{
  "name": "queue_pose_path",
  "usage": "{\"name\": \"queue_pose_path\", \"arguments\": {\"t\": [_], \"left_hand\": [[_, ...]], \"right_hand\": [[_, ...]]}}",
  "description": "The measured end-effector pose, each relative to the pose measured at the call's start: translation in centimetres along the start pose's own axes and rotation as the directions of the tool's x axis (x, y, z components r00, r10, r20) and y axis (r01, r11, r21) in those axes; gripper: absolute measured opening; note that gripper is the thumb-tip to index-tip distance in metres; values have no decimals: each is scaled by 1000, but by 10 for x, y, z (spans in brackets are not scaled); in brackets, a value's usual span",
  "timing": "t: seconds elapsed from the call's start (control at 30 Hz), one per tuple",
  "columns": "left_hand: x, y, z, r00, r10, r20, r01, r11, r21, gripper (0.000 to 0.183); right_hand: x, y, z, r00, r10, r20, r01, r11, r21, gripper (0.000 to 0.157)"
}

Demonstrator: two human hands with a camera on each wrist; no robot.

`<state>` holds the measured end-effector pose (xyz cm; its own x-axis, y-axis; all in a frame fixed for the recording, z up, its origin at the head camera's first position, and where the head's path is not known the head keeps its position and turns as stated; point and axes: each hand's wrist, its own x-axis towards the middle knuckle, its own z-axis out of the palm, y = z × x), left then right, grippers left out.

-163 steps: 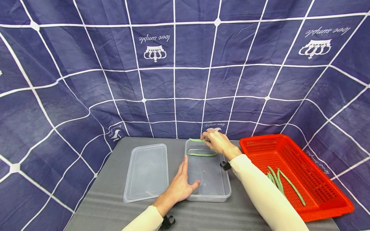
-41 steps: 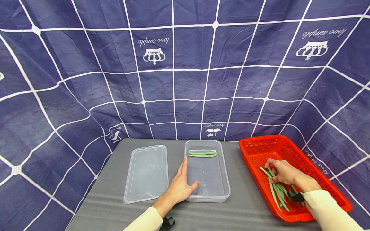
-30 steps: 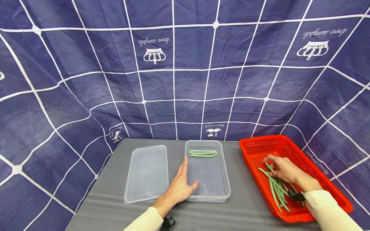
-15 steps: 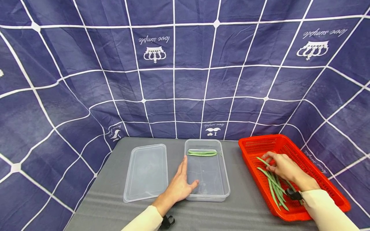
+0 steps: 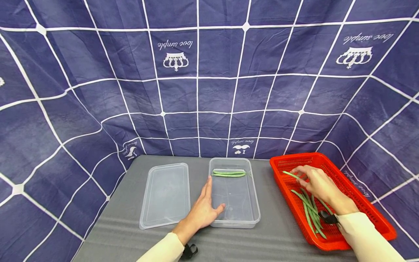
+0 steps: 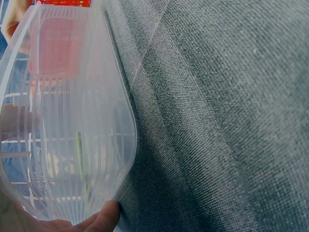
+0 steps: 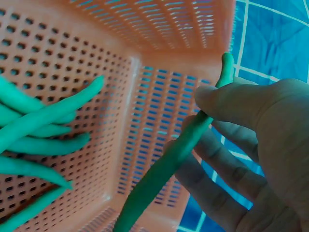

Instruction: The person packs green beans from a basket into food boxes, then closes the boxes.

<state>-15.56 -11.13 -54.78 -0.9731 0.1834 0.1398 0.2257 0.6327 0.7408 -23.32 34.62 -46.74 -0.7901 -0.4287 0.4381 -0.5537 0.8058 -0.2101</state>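
Observation:
My right hand (image 5: 318, 183) pinches one green bean (image 7: 169, 162) between thumb and fingers, raised over the red basket (image 5: 363, 198). Below it in the basket lie several more green beans (image 5: 311, 214), in a loose heap. With fingers straight and thumb spread, my left hand (image 5: 203, 211) rests along the left side of the clear plastic container (image 5: 258, 207). In the left wrist view its fingertips (image 6: 108, 215) touch the container's wall. Two green beans (image 5: 229, 174) lie side by side across the far end of the container.
A clear plastic lid (image 5: 166, 196) lies flat left of the container on the grey cloth-covered table (image 5: 121, 218). The basket stands to the right of the container. A blue curtain with white grid lines (image 5: 216, 94) hangs behind and at both sides.
A second bean came to lie in the container, and my right hand went back to the basket. It has since picked up another bean and lifted it. My left hand stays put.

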Motion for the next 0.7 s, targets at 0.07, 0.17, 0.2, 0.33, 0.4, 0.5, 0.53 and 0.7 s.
{"name": "queue_pose_path", "arguments": {"t": [0.07, 0.17, 0.2, 0.33, 0.4, 0.5, 0.53, 0.7], "left_hand": [[-1, 0, 0, 1000, 15, -10, -15, 1000, -2, 122], [0, 0, 0, 1000, 3, -5, -3, 1000, -3, 121], [0, 0, 0, 1000, -7, 1, 7, 1000, -2, 121], [0, 8, -3, 997, -69, 31, 69, 998, 6, 123], [1, 8, -4, 997, -74, 34, 74, 997, 20, 124], [0, 9, -4, 996, -76, 35, 75, 997, 24, 123], [0, 9, -4, 996, -76, 35, 76, 997, 22, 123], [0, 7, -4, 998, -59, 28, 59, 998, 15, 124]], "right_hand": [[4, -4, -1, 1000, -13, -20, 13, 1000, -3, 42], [9, -11, -3, 999, -12, -35, 12, 1000, -10, 41], [12, -14, -3, 999, -12, -36, 12, 1000, -10, 41], [21, -25, -2, 999, -1, -42, 0, 1000, -19, 37], [27, -31, -2, 999, 0, -41, -1, 1000, -20, 35], [34, -40, -2, 999, 5, -40, -6, 1000, -18, 34], [37, -44, -2, 999, 4, -39, -4, 1000, -14, 33], [47, -57, 0, 999, -14, -38, 14, 1000, -20, 34]]}}
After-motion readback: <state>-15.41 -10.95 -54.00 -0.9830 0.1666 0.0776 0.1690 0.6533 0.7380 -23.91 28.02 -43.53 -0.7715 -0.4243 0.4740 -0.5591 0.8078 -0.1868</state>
